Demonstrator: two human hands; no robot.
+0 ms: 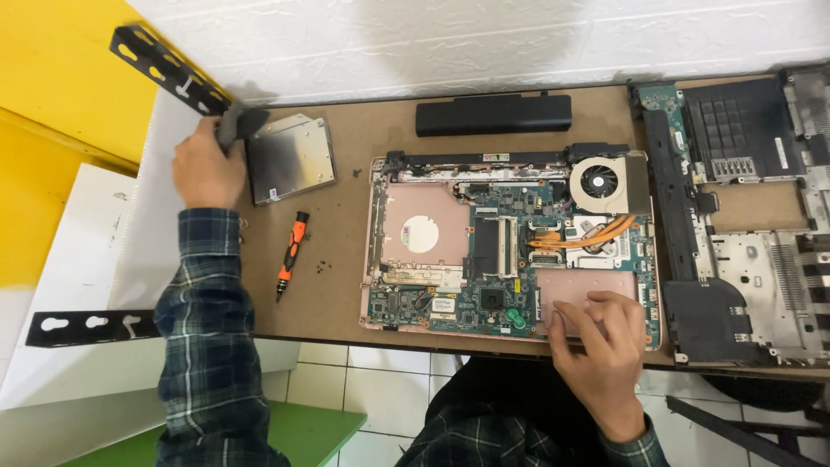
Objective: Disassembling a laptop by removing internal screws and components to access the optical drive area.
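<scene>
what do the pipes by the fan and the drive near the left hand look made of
Heat pipes: probably copper, with an orange-brown metallic sheen. Optical drive: seemingly sheet metal, with a dull brushed grey casing that reflects softly. The left hand rests at its corner, holding a dark piece I cannot identify.
</scene>
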